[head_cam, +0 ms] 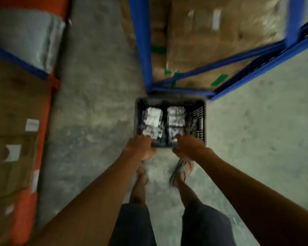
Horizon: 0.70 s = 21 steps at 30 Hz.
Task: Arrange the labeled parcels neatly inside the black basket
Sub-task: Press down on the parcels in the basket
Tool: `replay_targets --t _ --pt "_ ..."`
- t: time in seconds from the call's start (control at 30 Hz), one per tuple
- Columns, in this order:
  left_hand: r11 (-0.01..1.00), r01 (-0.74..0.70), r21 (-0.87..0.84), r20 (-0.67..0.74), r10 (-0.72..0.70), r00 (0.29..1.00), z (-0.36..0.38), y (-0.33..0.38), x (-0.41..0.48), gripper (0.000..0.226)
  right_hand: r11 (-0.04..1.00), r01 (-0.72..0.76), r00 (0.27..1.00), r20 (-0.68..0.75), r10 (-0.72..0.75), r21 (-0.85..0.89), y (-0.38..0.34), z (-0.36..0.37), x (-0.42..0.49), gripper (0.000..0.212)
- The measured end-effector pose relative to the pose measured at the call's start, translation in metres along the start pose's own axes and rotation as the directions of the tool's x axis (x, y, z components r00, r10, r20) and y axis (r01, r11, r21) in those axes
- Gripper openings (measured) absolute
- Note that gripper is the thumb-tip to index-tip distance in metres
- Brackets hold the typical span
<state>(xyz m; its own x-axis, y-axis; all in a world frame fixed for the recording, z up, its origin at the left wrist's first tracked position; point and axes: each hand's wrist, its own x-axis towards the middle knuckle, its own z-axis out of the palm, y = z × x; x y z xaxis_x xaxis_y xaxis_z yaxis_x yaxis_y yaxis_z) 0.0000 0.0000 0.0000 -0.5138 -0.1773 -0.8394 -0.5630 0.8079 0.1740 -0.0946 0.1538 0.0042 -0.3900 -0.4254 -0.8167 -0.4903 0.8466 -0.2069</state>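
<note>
A black basket [201, 119] with slotted walls stands on the concrete floor in front of my feet. Inside it lie several dark parcels with white labels, one at the back left [153, 116], another at the back right [176, 115], packed side by side. My left hand [140, 147] grips the basket's near rim on the left. My right hand [188, 146] grips the same rim on the right. The frame is blurred, so the parcels nearest my hands are hard to make out.
A blue metal rack [140, 47] holding big cardboard boxes [212, 36] stands just behind the basket. On the left, an orange rack [44, 112] carries labelled cartons and a grey bag [23, 34]. Bare concrete floor [96, 103] runs between the racks.
</note>
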Motion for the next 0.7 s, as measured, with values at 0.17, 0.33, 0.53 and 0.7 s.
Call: replay_targets --t 0.17,0.33,0.53,0.7 --pt "0.997 0.054 -0.058 0.079 -0.049 0.996 0.084 -0.035 0.156 0.052 0.998 -0.021 0.997 0.073 0.025 -0.061 0.035 0.096 0.158 0.055" --pt "0.996 0.063 0.060 -0.063 -0.059 0.996 0.155 -0.078 0.354 0.052 0.966 0.111 0.984 -0.113 -0.141 -0.235 0.082 0.177 0.358 0.065" --pt "0.846 0.133 0.516 -0.181 -0.044 0.983 0.195 -0.118 0.529 0.099 0.766 0.216 0.879 -0.220 -0.422 -0.605 0.103 0.236 0.540 0.078" --pt "0.509 0.232 0.829 -0.276 0.011 0.961 0.225 -0.122 0.584 0.083 0.640 0.136 0.813 -0.283 -0.508 -0.756 0.105 0.264 0.588 0.065"
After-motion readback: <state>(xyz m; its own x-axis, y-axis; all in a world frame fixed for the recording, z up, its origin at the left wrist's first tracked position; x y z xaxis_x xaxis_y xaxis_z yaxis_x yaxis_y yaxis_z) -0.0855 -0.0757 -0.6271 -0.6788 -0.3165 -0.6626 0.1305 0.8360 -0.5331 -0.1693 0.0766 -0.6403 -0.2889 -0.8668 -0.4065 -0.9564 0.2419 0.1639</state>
